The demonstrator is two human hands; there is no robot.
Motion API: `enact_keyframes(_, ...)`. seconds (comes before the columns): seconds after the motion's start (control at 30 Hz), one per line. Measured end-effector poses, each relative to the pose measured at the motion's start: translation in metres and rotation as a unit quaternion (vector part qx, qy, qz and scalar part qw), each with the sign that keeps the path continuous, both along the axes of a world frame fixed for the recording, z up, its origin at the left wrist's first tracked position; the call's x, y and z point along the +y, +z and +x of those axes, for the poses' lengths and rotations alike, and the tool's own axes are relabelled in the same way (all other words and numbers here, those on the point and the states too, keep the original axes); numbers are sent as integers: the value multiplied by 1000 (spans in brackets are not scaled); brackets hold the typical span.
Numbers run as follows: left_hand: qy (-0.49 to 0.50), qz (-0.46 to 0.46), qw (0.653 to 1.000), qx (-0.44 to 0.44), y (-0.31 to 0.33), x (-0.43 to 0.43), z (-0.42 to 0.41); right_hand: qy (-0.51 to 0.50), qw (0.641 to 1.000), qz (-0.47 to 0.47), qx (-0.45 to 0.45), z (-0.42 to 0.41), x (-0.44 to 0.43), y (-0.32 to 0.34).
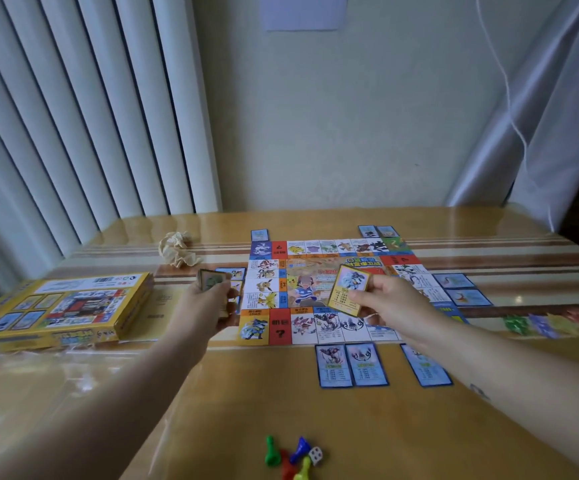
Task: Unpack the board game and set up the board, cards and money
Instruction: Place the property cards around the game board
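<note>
Two grips are busy: my left grip (208, 308) curls round a deck (211, 279) at the left edge of the board (274, 327), and my right grip (390, 303) pinches one yellow card (348, 289), tilted, above its middle. Blue cards (350, 363) lie flat on the surface (212, 393) beside it.
</note>
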State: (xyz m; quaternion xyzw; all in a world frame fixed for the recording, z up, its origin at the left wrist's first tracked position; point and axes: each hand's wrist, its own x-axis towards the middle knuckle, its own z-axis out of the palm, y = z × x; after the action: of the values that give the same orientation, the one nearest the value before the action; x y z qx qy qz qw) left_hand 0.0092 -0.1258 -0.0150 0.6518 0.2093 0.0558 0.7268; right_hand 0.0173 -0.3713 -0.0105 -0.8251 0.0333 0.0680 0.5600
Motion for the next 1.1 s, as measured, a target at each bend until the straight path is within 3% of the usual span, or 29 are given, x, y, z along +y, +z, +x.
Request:
enact_keyframes(0.23, 24, -65, 998, 7, -2, 16, -8, 27, 1000, -8, 4, 3, 16, -11)
enact_keyframes(0.43, -66, -8, 998, -10, 0, 20, -14, 59, 998, -30, 11, 6, 28, -10)
enact_keyframes(0.63, -151, 229, 961, -19, -5, 30, -15, 173, 982, -69, 12, -8, 57, -5)
enact_keyframes(0.7, -148, 263, 953, -26, -5, 34, -16, 219, 970, -105, 2, -16, 76, -10)
enact_keyframes(1.1, -123, 225, 966, -28, -13, 50, -22, 196, 942, -243, -127, -18, 119, -50)
